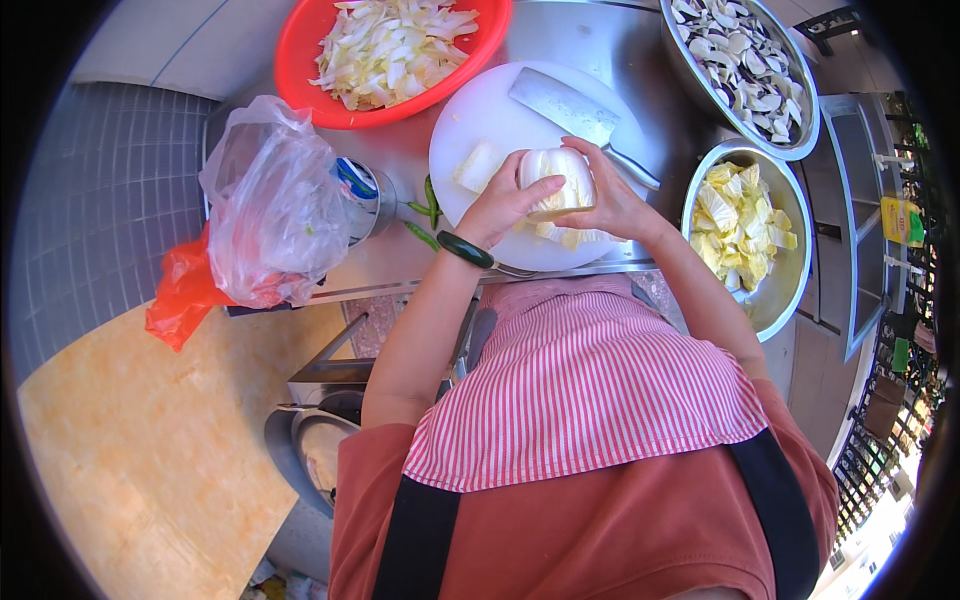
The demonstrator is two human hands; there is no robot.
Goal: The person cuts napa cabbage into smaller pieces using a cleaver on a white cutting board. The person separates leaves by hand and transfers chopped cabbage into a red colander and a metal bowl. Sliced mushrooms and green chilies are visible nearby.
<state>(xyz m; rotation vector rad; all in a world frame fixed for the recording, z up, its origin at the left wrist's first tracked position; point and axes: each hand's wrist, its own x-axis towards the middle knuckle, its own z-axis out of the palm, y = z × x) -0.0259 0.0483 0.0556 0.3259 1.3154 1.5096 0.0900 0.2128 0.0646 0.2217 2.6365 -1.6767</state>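
Both my left hand [501,201] and my right hand [611,196] grip a piece of napa cabbage [561,174] from its two sides. I hold it over the near half of a round white cutting board [480,112]. Behind the cabbage, a cleaver [562,103] lies flat on the board, its metal handle [634,166] reaching past the right edge. A pale cabbage piece [480,166] rests on the board by my left hand. More cabbage bits [574,235] lie beneath the held piece, partly hidden by it.
A red colander [294,82] holds cut cabbage stems at back left. On the right stand a steel basin [808,97] of sliced purple-skinned vegetable and a bowl [787,300] of cabbage leaves. Green chillies [431,201], a canister [367,196] and a plastic bag [274,210] are left of the board.
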